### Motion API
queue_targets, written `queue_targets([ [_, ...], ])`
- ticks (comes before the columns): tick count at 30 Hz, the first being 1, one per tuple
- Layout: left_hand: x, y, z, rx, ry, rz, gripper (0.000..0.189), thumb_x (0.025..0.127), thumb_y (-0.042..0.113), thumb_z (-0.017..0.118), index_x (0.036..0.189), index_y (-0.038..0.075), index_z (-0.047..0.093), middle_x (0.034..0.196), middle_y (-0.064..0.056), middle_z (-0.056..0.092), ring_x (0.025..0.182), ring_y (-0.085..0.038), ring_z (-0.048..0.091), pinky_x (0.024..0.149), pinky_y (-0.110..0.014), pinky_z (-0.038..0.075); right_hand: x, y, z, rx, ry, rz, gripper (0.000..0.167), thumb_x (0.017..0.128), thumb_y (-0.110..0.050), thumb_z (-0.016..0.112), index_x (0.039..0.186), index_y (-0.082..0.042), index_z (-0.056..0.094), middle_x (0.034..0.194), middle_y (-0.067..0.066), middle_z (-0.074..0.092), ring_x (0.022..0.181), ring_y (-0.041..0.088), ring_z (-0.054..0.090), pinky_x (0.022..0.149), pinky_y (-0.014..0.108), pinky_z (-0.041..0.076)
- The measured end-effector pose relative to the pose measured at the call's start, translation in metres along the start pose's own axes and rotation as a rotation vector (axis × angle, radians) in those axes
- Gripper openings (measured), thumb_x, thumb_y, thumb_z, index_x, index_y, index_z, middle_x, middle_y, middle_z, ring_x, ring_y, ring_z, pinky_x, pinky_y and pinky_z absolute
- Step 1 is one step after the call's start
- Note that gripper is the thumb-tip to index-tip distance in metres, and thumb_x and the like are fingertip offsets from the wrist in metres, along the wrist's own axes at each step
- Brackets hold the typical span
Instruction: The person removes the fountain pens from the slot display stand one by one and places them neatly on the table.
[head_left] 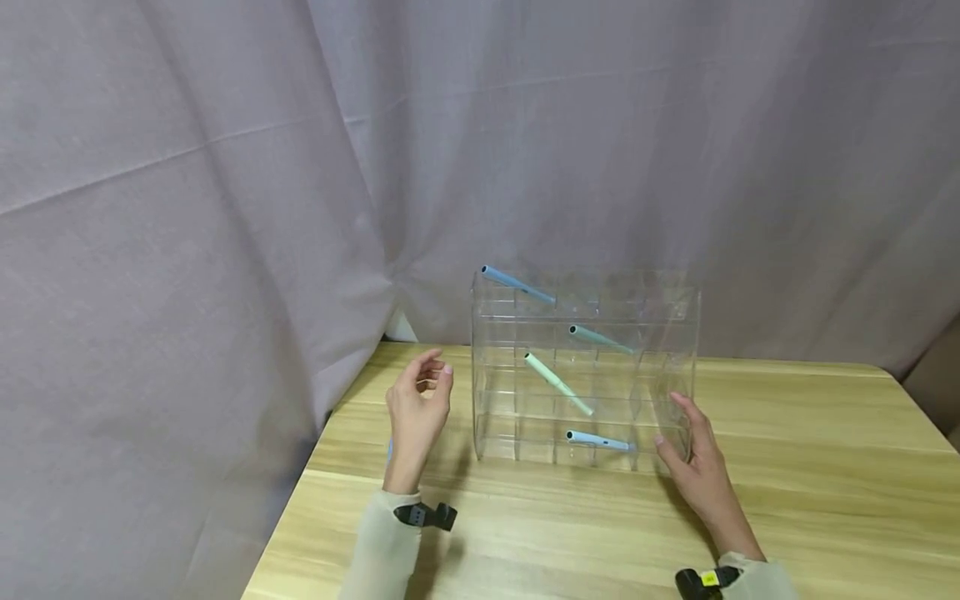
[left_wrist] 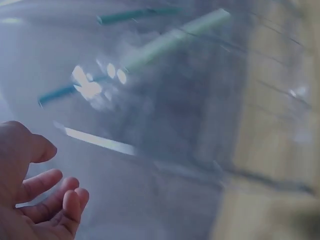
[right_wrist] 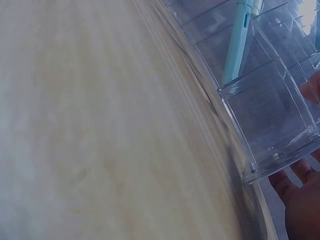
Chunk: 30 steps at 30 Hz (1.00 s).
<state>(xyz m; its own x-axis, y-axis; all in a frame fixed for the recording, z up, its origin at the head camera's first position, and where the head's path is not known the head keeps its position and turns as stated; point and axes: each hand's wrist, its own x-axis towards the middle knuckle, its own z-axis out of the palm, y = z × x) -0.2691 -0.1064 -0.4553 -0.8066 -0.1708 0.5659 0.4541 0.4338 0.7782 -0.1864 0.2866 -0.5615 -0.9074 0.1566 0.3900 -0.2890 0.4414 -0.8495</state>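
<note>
A clear plastic organizer (head_left: 495, 425) with rows of compartments stands upright on the table. Several pens sit slanted in it: a blue pen (head_left: 517, 284) at the top left, a teal pen (head_left: 600, 337) below, a pale green pen (head_left: 558, 384) in the middle and a light blue pen (head_left: 598, 440) near the bottom. My right hand (head_left: 701, 467) grips the organizer's right side, thumb toward the front, as the right wrist view also shows its fingers (right_wrist: 284, 186) at the edge. Left of the organizer, my left hand (head_left: 418, 408) is raised, fingers loosely bent, holding nothing.
The wooden table (head_left: 825, 467) extends to the right and toward me. A grey curtain (head_left: 600, 167) hangs behind it and along the left. A small blue thing (head_left: 390, 451) shows beside my left wrist, mostly hidden.
</note>
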Motion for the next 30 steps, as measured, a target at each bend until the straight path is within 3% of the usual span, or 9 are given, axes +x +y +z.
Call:
queue_targets([
  [3,0.019,0.021,0.014,-0.087,-0.014,0.040,0.027,0.098,0.007,0.075,0.125,0.003,0.075,0.100,-0.015,0.081,0.084,-0.027,0.076,0.073,-0.019,0.060,-0.001,-0.002,0.001,-0.011,0.006,0.000,0.075,0.102,-0.004,0.067,0.168,-0.018,0.032,0.172,0.025,0.030,0.162,0.009,0.018,0.125,0.081,0.015],
  [6,0.040,0.040,0.028,-0.126,-0.028,0.055,0.031,0.099,0.010,0.075,0.128,0.001,0.073,0.103,-0.017,0.081,0.083,-0.028,0.076,0.071,-0.016,0.058,-0.001,-0.004,0.003,-0.018,0.008,0.004,0.075,0.102,-0.004,0.067,0.167,-0.018,0.033,0.172,0.025,0.031,0.161,0.009,0.019,0.125,0.081,0.016],
  [11,0.077,0.065,0.043,-0.040,0.023,0.048,0.037,0.101,0.025,0.076,0.133,0.007,0.072,0.105,-0.011,0.083,0.078,-0.025,0.079,0.072,-0.028,0.061,0.000,-0.006,0.013,-0.001,-0.003,-0.004,0.074,0.102,-0.003,0.067,0.167,-0.018,0.035,0.170,0.024,0.033,0.161,0.010,0.020,0.124,0.082,0.018],
  [16,0.096,0.075,0.043,0.011,0.053,-0.010,0.029,0.098,0.028,0.079,0.120,0.008,0.078,0.100,-0.009,0.084,0.073,-0.024,0.077,0.071,-0.028,0.055,0.001,-0.005,0.025,0.002,-0.023,-0.028,0.074,0.102,-0.002,0.067,0.166,-0.019,0.035,0.168,0.024,0.036,0.157,-0.003,0.019,0.121,0.085,0.020],
  [22,0.099,0.082,0.026,-0.109,0.099,0.081,0.029,0.097,0.012,0.079,0.125,0.006,0.077,0.102,-0.013,0.082,0.080,-0.018,0.073,0.068,-0.016,0.050,0.003,-0.005,0.028,-0.007,-0.024,-0.047,0.074,0.101,-0.001,0.068,0.165,-0.017,0.036,0.167,0.023,0.037,0.153,-0.009,0.021,0.119,0.085,0.023],
  [27,0.092,0.101,-0.008,-0.357,0.131,0.181,0.038,0.099,0.008,0.075,0.136,0.007,0.071,0.115,-0.018,0.079,0.096,-0.013,0.071,0.077,-0.020,0.053,0.003,-0.007,0.025,-0.003,-0.020,-0.039,0.075,0.101,-0.002,0.068,0.166,-0.018,0.035,0.168,0.023,0.036,0.154,-0.006,0.022,0.120,0.085,0.022],
  [30,0.084,0.113,-0.032,-0.516,0.129,0.202,0.037,0.104,0.007,0.068,0.141,0.007,0.067,0.118,-0.019,0.077,0.103,-0.017,0.074,0.087,-0.024,0.057,0.004,-0.006,0.024,0.004,-0.017,-0.046,0.074,0.101,-0.001,0.067,0.166,-0.016,0.035,0.168,0.023,0.036,0.154,-0.009,0.020,0.124,0.082,0.018],
])
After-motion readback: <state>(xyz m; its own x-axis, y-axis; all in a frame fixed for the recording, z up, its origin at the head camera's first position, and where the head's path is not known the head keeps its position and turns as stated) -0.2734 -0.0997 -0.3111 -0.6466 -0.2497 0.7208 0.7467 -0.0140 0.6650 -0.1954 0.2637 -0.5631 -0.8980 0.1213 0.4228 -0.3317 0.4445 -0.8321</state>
